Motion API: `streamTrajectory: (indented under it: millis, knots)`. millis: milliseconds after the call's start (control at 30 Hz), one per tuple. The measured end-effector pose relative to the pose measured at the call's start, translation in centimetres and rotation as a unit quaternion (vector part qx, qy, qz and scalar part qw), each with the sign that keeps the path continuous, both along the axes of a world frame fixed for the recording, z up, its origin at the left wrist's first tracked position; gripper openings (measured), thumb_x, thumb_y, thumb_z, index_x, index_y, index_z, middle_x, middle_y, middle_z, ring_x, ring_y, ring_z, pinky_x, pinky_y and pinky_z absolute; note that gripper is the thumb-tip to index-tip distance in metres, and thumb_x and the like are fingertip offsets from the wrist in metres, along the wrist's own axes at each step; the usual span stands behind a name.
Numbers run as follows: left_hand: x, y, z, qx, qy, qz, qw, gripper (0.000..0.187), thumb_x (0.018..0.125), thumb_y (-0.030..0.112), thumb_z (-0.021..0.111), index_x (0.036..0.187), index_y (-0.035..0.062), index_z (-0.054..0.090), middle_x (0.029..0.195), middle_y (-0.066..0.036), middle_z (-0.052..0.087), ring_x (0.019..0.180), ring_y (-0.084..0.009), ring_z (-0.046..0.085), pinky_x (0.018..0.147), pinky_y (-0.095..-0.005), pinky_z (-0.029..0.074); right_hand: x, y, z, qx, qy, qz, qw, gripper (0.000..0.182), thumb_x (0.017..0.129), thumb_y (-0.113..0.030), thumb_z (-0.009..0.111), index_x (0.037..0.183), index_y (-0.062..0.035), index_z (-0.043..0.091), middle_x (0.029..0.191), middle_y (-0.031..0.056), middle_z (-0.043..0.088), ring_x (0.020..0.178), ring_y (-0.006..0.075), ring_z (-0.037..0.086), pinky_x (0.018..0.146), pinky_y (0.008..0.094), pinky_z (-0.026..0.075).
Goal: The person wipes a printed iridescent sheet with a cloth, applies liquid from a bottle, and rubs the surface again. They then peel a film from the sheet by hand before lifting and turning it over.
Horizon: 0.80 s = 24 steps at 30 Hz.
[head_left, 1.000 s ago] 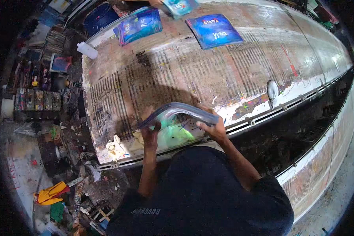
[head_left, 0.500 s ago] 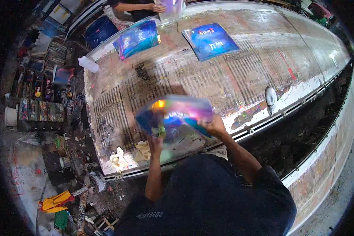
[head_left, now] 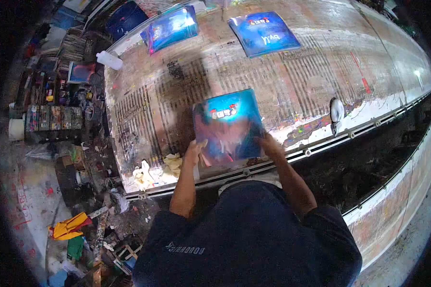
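Observation:
A stack of glossy blue printed sheets with a small red and white logo is in front of me at the near edge of the long table. My left hand grips its lower left edge, thumb towards the top face. On the opposite edge, my right hand is closed, its fingertips partly hidden and a little blurred. Farther back on the table are a second blue stack, lying flat with white lettering, and a third one that shines with glare.
Crumpled pale cloths lie at the near left corner. A white bottle lies at the left edge, and a white rounded object sits on the right near edge. Beyond the left side stand a blue barrel and racks of containers.
The stack has gone from bent and lifted to flatter, its printed face now showing. Both hands have lowered its near side. The other person's hand at the top has left view as my view tilted.

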<state>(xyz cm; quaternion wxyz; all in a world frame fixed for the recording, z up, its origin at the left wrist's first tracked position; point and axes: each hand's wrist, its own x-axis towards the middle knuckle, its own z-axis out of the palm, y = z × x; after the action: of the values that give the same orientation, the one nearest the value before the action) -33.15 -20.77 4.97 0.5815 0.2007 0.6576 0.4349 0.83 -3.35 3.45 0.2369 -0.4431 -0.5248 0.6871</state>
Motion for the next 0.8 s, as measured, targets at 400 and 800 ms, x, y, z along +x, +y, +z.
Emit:
streamTrajectory:
  millis: [400, 800]
  knots:
    - [15.4, 23.5, 9.8, 0.115, 0.132, 0.23, 0.957, 0.044, 0.09, 0.029, 0.068, 0.122, 0.0013, 0.057, 0.108, -0.011, 0.059, 0.099, -0.0207, 0.056, 0.084, -0.0409, 0.043, 6.2, 25.1, 12.9, 0.373, -0.284, 0.164, 0.868, 0.036, 0.086, -0.018, 0.057, 0.12, -0.0044, 0.055, 0.086, 0.0281, 0.064, 0.087, 0.0437, 0.064, 0.07, 0.0514, 0.051]
    - [6.9, 58.5, 4.8, 0.121, 0.264, 0.218, 0.932, 0.02, 0.094, 0.021, 0.061, 0.101, 0.0021, 0.061, 0.084, -0.004, 0.063, 0.067, -0.0159, 0.056, 0.06, -0.0274, 0.046, -0.9, 58.5, 3.2, 0.362, -0.141, -0.068, 0.919, 0.047, 0.083, -0.01, 0.056, 0.129, -0.0054, 0.054, 0.088, 0.0183, 0.07, 0.078, 0.0293, 0.068, 0.071, 0.0415, 0.055]
